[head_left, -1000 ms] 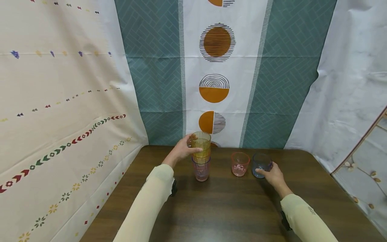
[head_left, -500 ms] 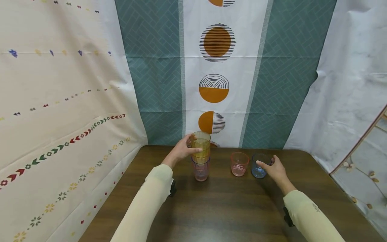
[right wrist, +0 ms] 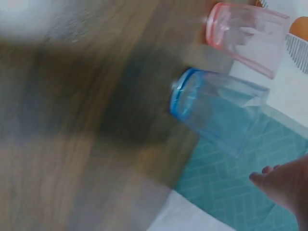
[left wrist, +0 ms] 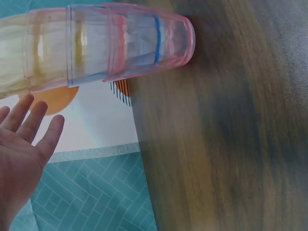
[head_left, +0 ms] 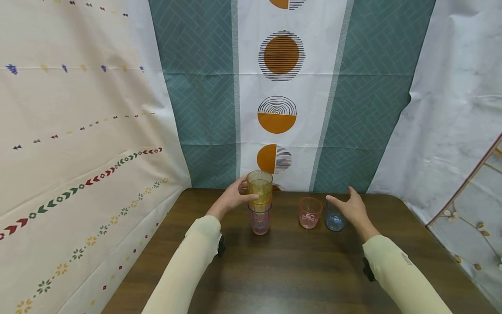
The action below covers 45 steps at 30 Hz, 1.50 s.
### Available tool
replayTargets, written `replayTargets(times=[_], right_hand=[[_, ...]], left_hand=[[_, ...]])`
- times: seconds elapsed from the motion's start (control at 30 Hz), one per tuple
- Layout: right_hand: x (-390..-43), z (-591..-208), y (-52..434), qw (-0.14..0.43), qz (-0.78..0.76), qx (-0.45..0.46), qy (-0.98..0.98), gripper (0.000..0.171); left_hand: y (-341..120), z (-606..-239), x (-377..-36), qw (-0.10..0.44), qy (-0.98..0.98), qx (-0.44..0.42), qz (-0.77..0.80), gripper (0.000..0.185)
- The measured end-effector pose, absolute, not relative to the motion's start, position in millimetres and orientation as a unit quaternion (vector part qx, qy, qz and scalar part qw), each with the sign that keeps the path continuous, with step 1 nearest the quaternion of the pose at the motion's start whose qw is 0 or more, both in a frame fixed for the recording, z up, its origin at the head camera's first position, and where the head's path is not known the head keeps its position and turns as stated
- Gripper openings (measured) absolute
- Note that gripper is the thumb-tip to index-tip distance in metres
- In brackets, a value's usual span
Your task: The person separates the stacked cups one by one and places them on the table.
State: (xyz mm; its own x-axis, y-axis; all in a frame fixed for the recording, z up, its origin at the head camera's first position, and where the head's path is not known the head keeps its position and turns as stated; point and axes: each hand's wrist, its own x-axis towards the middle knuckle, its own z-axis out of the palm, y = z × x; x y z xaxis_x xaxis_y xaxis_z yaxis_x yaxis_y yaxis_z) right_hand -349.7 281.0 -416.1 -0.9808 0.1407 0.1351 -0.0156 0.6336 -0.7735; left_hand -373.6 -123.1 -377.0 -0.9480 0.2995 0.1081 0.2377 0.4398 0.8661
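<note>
Right hand (head_left: 354, 207) hangs spread and holding nothing right over the small clear blue plastic cup (head_left: 334, 220), which stands upright on the dark wood counter (head_left: 298, 270) just right of the clear pink plastic cup (head_left: 310, 212). Left hand (head_left: 231, 197) sits flat-fingered against the tall stack of nested amber and pink tumblers (head_left: 259, 201), well apart to the left, so the right one's way nearer the blue cup.

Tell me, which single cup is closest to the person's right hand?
The blue cup, just under the right hand; the pink cup stands farther left.
</note>
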Motion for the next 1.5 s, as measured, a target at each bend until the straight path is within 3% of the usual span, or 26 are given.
replayTargets(times=[0.5, 0.93, 1.23, 1.5], right_hand=[[-351, -375, 222, 0.093, 0.487, 0.025, -0.868, 0.109], [-351, -367, 147, 0.040, 0.529, 0.121, -0.839, 0.091], [-355, -369, 109, 0.038, 0.550, 0.142, -0.822, 0.090], [-358, -372, 86, 0.049, 0.568, 0.155, -0.807, 0.076]], left_hand=[[-117, -392, -373, 0.027, 0.852, 0.166, 0.496, 0.082], [-115, -399, -374, 0.015, 0.852, 0.152, 0.501, 0.084], [-116, -399, -374, 0.023, 0.850, 0.152, 0.504, 0.082], [-115, -401, -376, 0.019, 0.848, 0.156, 0.506, 0.077]])
